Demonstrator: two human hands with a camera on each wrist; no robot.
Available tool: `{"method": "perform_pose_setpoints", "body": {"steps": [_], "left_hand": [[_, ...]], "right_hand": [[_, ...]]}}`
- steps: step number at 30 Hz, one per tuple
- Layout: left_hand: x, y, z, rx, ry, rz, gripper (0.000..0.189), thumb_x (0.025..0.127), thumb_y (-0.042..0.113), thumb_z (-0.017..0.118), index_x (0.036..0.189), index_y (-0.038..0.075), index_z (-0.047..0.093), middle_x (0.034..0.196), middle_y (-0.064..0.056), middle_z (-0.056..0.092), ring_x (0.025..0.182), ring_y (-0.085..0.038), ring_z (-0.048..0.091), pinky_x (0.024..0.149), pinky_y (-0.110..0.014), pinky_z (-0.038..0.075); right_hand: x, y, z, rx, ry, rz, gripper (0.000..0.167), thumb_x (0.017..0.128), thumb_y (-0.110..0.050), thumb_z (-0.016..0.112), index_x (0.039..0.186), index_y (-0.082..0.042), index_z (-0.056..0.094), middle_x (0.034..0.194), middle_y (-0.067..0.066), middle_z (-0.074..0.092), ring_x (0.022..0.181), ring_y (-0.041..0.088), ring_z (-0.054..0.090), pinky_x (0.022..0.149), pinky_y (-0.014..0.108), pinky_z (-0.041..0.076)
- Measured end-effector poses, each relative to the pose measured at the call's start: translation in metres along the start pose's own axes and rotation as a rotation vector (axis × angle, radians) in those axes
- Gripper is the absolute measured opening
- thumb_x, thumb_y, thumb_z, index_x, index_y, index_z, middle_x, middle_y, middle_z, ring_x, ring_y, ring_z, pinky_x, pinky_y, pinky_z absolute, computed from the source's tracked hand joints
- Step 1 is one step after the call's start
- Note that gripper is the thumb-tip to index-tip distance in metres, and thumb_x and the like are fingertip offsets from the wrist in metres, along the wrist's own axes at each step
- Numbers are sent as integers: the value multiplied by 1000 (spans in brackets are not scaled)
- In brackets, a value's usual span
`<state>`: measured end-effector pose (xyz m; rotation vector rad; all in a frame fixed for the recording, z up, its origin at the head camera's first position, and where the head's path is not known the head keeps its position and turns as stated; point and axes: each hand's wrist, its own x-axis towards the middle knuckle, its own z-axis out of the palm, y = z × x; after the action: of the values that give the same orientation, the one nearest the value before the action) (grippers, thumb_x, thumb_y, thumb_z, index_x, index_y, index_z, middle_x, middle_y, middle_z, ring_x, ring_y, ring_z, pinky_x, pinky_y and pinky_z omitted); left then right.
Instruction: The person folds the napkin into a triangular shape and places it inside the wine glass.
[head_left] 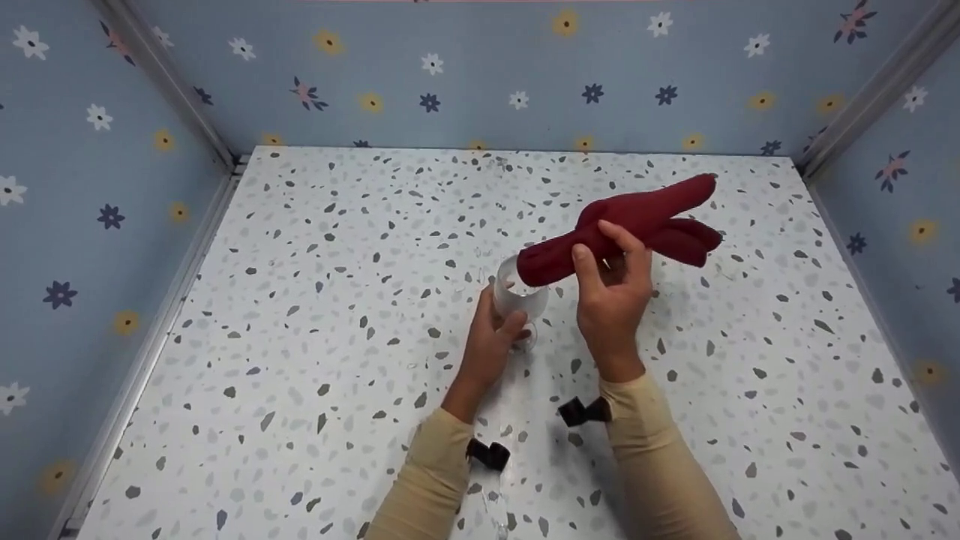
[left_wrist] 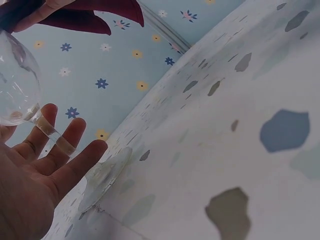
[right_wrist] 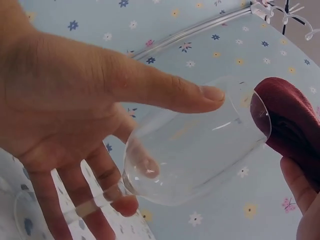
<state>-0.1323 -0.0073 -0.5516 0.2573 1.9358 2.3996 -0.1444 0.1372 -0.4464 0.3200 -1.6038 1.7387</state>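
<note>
A clear stemmed wine glass [head_left: 529, 306] leans in my left hand [head_left: 486, 343], its mouth tipped away from me. The thumb lies along the bowl [right_wrist: 190, 155], and the fingers pass behind the bowl and stem. My right hand [head_left: 616, 304] pinches a dark red cloth napkin [head_left: 637, 214] between thumb and fingers. One end of the napkin is rolled into a thick tube; the other spreads into several pointed folds. The rolled end [right_wrist: 285, 107] is right at the glass's rim. In the left wrist view, the glass's foot [left_wrist: 106, 175] appears close to the tabletop.
The white speckled table [head_left: 337, 247] extends around both hands. Blue flowered panels [head_left: 487, 75] stand at the back and both sides, with metal rails at the corners. A black camera mount [head_left: 489, 454] sits on each wrist over beige sleeves [head_left: 427, 472].
</note>
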Motion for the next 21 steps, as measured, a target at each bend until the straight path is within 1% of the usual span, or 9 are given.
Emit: {"method": "perform_pose_setpoints", "body": {"steps": [4, 7, 10, 13, 17, 21], "left_hand": [[0, 0, 1, 2, 2, -4, 106, 79, 75, 65, 154, 8, 29, 135, -19, 52, 114, -31, 59, 89, -55, 54], [0, 0, 1, -2, 8, -9, 109, 77, 77, 66, 154, 9, 28, 136, -18, 52, 114, -29, 59, 89, -56, 53], [2, 2, 1, -5, 6, -6, 110, 77, 76, 66, 155, 9, 27, 138, -18, 50, 116, -29, 58, 90, -56, 53], [2, 4, 0, -11, 6, 3, 108, 78, 74, 67, 155, 9, 26, 139, -18, 50, 117, -30, 58, 90, -58, 52], [0, 4, -1, -2, 4, -2, 106, 81, 73, 65, 156, 10, 25, 140, -19, 50, 117, -30, 58, 90, -56, 53], [-2, 3, -2, 22, 1, -22, 104, 82, 73, 64, 156, 12, 26, 141, -17, 50, 118, -31, 58, 90, -51, 54]], "right_hand": [[3, -16, 6, -85, -51, -98, 34, 86, 16, 67, 119, 10, 61, 119, 16, 49, 96, 30, 63, 82, 34, 57], [6, -27, 10, -134, -89, -160, 33, 84, 18, 66, 116, 13, 59, 119, 20, 49, 95, 30, 62, 82, 33, 58], [9, -30, 13, -186, -110, -214, 33, 83, 19, 67, 115, 13, 60, 119, 23, 48, 94, 30, 62, 81, 35, 59], [11, -25, 13, -235, -132, -232, 35, 84, 14, 70, 117, 8, 62, 123, 22, 48, 100, 27, 62, 83, 36, 58], [12, -12, 9, -306, -173, -225, 36, 88, 2, 74, 122, -3, 64, 128, 18, 48, 109, 23, 59, 85, 36, 58], [11, -8, 8, -358, -212, -236, 35, 89, -5, 74, 123, -8, 66, 127, 16, 49, 107, 21, 58, 82, 33, 58]]}}
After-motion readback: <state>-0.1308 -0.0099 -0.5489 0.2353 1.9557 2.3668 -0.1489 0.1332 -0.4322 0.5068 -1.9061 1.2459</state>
